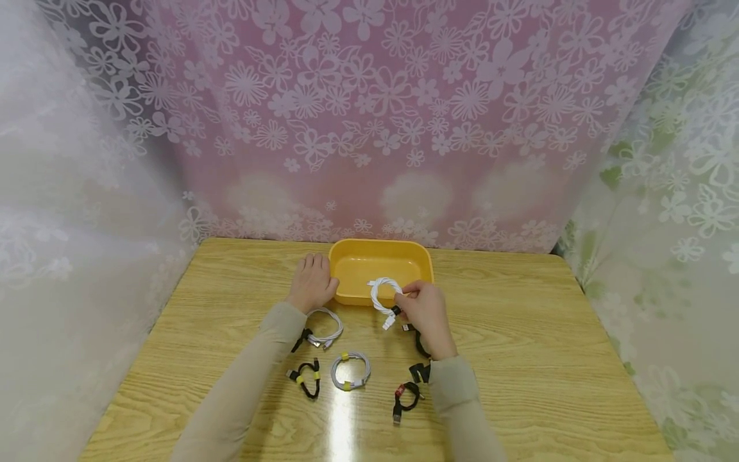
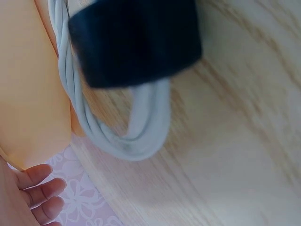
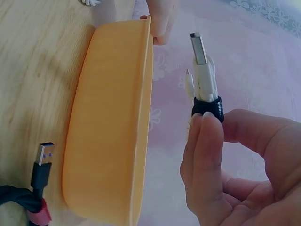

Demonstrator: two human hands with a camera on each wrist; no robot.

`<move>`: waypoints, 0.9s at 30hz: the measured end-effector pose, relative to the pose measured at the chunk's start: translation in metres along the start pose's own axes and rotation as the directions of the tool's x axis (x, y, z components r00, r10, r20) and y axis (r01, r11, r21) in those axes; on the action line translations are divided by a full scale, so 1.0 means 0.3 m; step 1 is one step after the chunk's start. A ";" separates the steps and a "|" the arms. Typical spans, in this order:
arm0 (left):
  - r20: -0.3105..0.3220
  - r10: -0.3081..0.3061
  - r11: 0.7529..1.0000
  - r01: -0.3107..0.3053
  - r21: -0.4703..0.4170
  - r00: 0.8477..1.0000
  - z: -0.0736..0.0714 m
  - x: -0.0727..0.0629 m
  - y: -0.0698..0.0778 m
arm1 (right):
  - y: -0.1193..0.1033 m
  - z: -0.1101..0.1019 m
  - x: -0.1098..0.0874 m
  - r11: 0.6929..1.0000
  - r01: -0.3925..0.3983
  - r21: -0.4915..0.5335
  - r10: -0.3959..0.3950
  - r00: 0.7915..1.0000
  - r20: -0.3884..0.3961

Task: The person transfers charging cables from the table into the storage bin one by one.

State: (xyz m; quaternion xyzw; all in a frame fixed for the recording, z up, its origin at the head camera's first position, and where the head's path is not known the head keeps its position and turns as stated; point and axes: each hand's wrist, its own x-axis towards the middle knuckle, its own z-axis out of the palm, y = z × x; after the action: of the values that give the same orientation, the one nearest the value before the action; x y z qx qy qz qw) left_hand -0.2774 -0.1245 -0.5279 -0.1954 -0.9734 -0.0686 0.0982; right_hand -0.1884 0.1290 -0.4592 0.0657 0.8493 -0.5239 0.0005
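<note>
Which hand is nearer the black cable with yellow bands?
Left. The left hand is beyond that black cable, at the yellow box; the right hand is farther, beyond and rightward, holding a white cable.

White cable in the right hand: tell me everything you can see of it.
The white cable is coiled into a loop, its strands looking twisted together, and bound by a black band. A USB plug with a bare metal end projects beside a slimmer connector. The right hand pinches it at the band, holding it raised; in the head view it overlaps the yellow box's near rim.
</note>
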 end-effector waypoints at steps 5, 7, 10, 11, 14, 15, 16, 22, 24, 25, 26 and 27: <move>-0.023 0.020 1.000 -0.021 -0.018 1.000 -0.007 -0.003 0.004 | -0.019 -0.008 0.035 0.998 0.039 -0.040 -0.039 0.999 0.007; -0.036 0.026 0.999 -0.026 -0.017 0.999 -0.007 -0.003 0.005 | -0.029 -0.013 0.048 0.998 0.046 -0.050 -0.046 0.999 0.011; -0.035 0.022 1.000 -0.022 -0.014 0.999 -0.005 -0.003 0.003 | -0.041 -0.016 0.069 0.997 0.053 -0.062 -0.051 0.998 0.026; -0.035 0.020 1.000 -0.020 -0.015 0.999 -0.005 -0.003 0.002 | -0.043 -0.017 0.075 0.997 0.053 -0.062 -0.051 0.998 0.033; -0.028 0.016 1.000 -0.016 -0.022 0.999 -0.004 -0.003 0.001 | -0.049 -0.016 0.093 0.997 0.045 -0.064 -0.042 0.998 0.046; -0.028 0.016 1.000 -0.017 -0.025 0.999 -0.004 -0.003 0.000 | -0.051 -0.015 0.099 0.997 0.042 -0.066 -0.039 0.998 0.048; -0.026 0.017 1.000 -0.017 -0.026 1.000 -0.005 -0.003 0.001 | -0.054 -0.014 0.105 0.997 0.041 -0.073 -0.037 0.998 0.051; -0.034 0.026 0.999 -0.027 -0.029 0.999 -0.010 -0.005 0.002 | -0.061 -0.005 0.139 0.996 0.037 -0.086 -0.033 0.998 0.048; -0.034 0.025 0.999 -0.026 -0.025 0.999 -0.012 -0.006 0.002 | -0.060 -0.001 0.155 0.996 0.029 -0.083 -0.026 0.999 0.045; -0.033 0.024 0.999 -0.025 -0.022 0.999 -0.011 -0.006 0.001 | -0.059 0.002 0.165 0.996 0.025 -0.082 -0.021 0.999 0.045; -0.030 0.024 1.000 -0.024 -0.020 0.999 -0.012 -0.006 0.000 | -0.059 0.004 0.173 0.996 0.024 -0.085 -0.020 0.999 0.046; -0.030 0.023 1.000 -0.024 -0.017 0.999 -0.012 -0.006 -0.001 | -0.058 0.006 0.182 0.996 0.027 -0.088 -0.023 0.999 0.045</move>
State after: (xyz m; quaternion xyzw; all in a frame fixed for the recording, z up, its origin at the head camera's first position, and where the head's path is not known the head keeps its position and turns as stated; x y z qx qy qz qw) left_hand -0.2752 -0.1259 -0.5249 -0.2066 -0.9688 -0.0790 0.1116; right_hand -0.2445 0.1256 -0.4484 0.0433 0.8722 -0.4869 0.0157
